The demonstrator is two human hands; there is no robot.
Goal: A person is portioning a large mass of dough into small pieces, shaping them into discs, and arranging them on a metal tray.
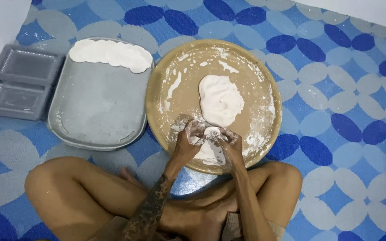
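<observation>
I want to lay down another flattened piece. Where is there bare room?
Most of the grey tray below the row of white discs is free. The round tan platter is crowded: dough mass and both hands, left, right.

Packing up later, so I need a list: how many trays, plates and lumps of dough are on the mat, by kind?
Grey metal tray: 1
Round tan plate: 1
Clear plastic containers: 2
Large dough lump: 1
Small dough piece in both hands: 1
Total: 6

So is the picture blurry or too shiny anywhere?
Head view: soft, even light, no strong glare; the hands, left hand and right hand, look slightly smeared around the small dough piece; the round tray casts only a faint shadow.
</observation>
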